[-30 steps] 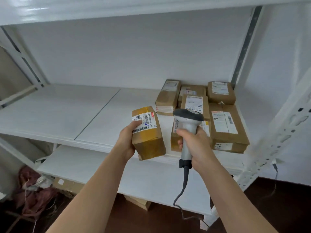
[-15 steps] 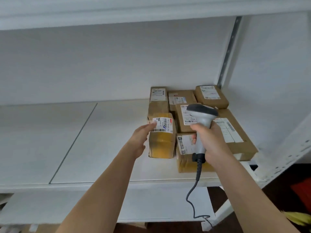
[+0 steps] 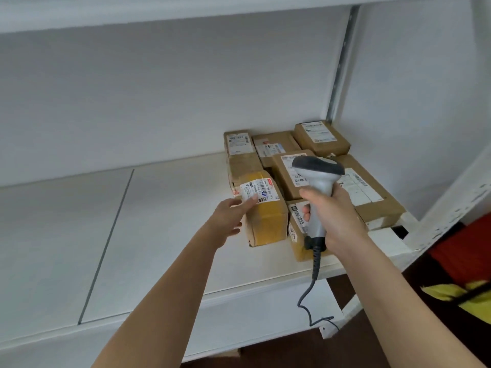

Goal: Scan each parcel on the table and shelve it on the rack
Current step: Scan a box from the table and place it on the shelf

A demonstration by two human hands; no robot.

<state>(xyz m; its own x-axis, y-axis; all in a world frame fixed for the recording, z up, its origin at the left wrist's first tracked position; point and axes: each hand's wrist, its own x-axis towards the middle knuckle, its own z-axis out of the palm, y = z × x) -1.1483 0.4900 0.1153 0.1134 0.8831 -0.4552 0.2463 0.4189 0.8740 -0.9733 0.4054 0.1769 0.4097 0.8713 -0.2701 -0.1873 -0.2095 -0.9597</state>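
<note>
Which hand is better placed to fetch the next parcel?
Left, probably. The left hand only touches the shelved yellow parcel with straight fingers; the right hand grips the scanner.

"1006" on front box (image 3: 297,236)

We have a single view, from a camera worn on the head. It looks forward and slightly down into a white rack shelf (image 3: 170,235), close enough that both forearms reach in from the bottom edge. The shelf above crosses the top, and the rack's right post (image 3: 451,208) borders the frame.
</note>
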